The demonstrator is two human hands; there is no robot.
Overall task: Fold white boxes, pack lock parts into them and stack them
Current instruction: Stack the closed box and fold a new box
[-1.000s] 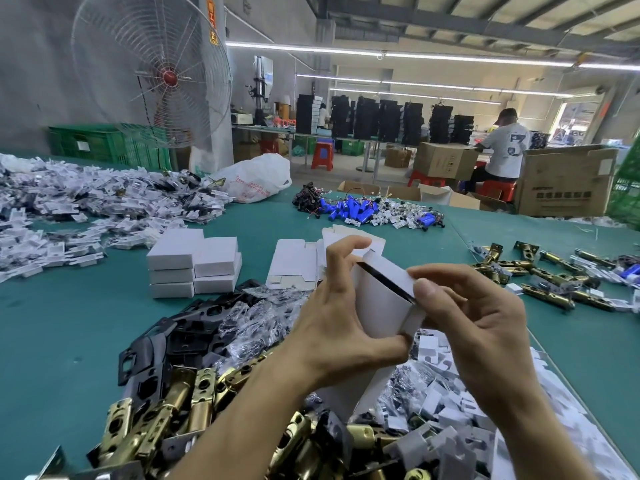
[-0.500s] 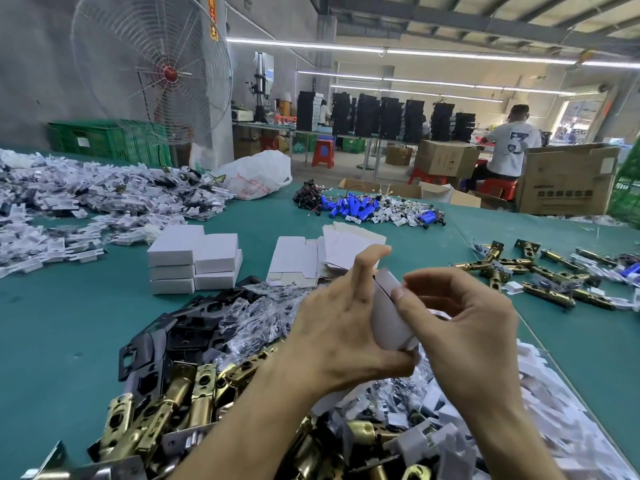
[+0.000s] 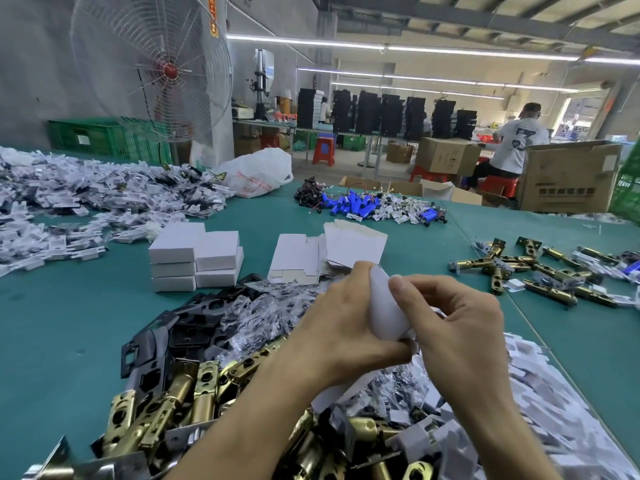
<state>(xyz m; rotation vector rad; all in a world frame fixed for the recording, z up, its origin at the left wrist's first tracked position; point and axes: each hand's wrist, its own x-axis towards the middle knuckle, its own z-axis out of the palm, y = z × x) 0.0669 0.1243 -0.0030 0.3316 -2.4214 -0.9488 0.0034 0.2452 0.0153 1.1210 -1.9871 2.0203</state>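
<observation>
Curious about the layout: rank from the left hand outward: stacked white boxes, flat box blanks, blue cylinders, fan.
From the left hand:
1. Flat box blanks, just beyond.
2. Stacked white boxes, left.
3. Blue cylinders, farther back.
4. Fan, behind table.

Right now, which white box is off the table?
The white box gripped between left hand and right hand; the closed stack and flat blanks rest on the green table.

Part-folded white box [image 3: 385, 308] above lock parts [image 3: 180, 382]
</observation>
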